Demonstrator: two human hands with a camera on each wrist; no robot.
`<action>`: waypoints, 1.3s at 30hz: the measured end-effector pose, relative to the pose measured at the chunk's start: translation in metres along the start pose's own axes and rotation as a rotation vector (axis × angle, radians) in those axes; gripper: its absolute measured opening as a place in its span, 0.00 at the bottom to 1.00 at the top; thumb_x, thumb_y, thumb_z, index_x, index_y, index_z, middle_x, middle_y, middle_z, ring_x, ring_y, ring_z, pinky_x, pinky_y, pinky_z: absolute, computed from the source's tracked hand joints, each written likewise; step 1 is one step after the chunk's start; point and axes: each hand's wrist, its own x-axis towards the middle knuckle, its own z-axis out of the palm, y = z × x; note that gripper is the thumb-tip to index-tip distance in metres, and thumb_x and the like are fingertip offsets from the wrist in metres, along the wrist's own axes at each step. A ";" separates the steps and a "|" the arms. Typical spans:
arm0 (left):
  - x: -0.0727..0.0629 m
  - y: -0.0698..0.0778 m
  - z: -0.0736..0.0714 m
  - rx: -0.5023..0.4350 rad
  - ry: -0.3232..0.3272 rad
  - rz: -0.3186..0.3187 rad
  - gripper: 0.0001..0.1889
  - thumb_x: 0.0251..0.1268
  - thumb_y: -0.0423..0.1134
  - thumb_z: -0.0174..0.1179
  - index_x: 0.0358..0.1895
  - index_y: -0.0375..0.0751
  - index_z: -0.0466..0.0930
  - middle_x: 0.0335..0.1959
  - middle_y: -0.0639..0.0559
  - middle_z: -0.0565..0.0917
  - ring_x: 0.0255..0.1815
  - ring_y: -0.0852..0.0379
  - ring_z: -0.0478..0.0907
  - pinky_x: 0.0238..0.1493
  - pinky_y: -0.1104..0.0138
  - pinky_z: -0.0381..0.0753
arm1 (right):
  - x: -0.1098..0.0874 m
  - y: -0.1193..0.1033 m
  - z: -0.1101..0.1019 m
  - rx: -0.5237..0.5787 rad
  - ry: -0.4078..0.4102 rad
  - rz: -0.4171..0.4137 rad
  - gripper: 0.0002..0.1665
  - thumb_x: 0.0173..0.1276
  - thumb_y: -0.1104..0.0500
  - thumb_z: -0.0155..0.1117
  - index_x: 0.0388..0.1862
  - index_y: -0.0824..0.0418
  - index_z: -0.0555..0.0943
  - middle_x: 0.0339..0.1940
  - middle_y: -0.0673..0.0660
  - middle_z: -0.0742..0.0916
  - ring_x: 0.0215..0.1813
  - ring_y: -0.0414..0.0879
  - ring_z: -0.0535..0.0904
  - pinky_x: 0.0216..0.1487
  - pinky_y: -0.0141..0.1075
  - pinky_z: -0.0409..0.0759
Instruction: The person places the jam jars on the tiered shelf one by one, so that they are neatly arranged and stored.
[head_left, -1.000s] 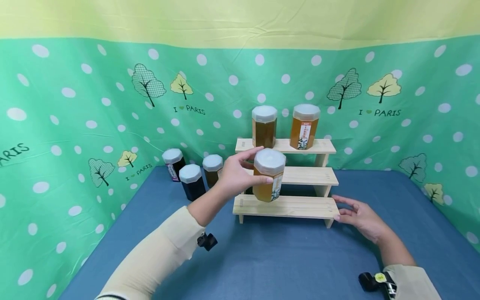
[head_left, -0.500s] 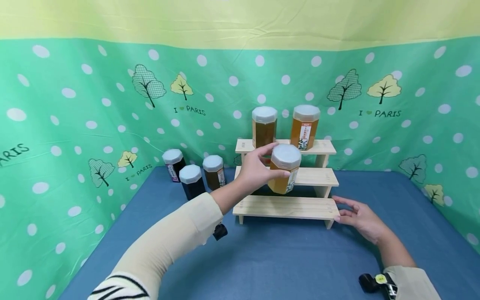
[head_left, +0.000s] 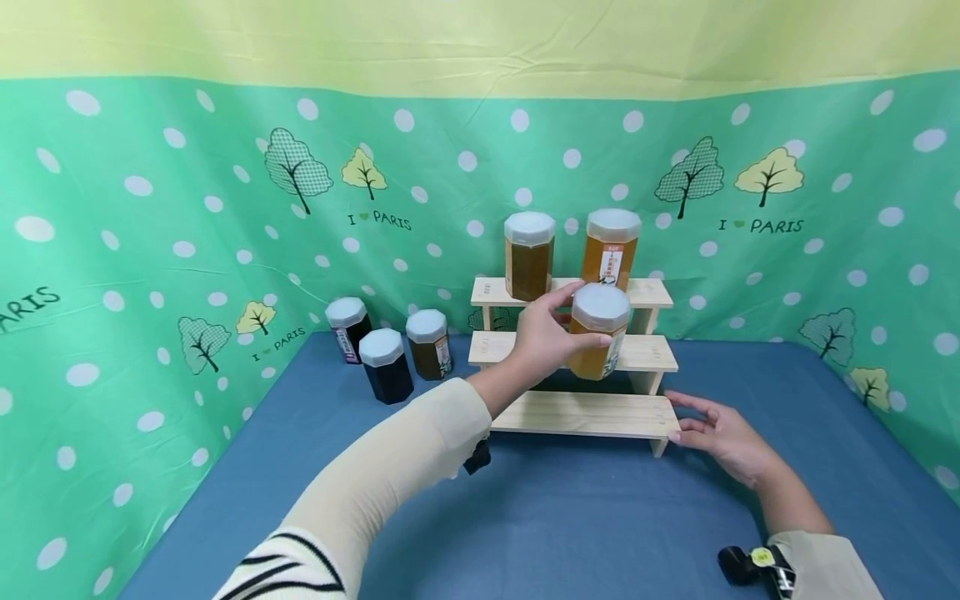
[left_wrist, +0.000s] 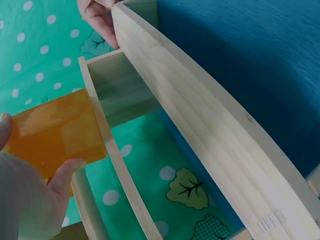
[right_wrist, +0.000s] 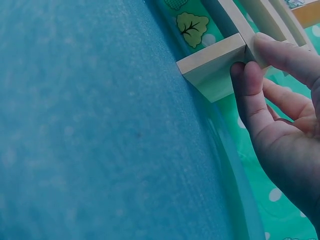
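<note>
Head view: an amber jar (head_left: 597,332) is gripped by the left hand (head_left: 546,343); the wooden rack (head_left: 592,413) is touched by the right hand's (head_left: 723,437) straight fingers.

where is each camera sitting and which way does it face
Head: above, facing forward and down at the stepped wooden shelf; both arms show.
Left wrist: under the left hand, looking along the shelf steps; fingers grip the amber jar.
Right wrist: beside the right hand, fingers touching the shelf's end.
Shared: shelf, blue table.
</note>
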 end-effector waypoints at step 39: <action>0.020 -0.012 0.028 -0.088 0.053 -0.031 0.34 0.51 0.44 0.76 0.62 0.52 0.70 0.55 0.58 0.76 0.52 0.56 0.76 0.46 0.66 0.81 | 0.000 0.003 -0.001 -0.011 -0.002 -0.007 0.47 0.66 0.60 0.68 0.76 0.70 0.54 0.62 0.73 0.75 0.48 0.43 0.82 0.47 0.28 0.77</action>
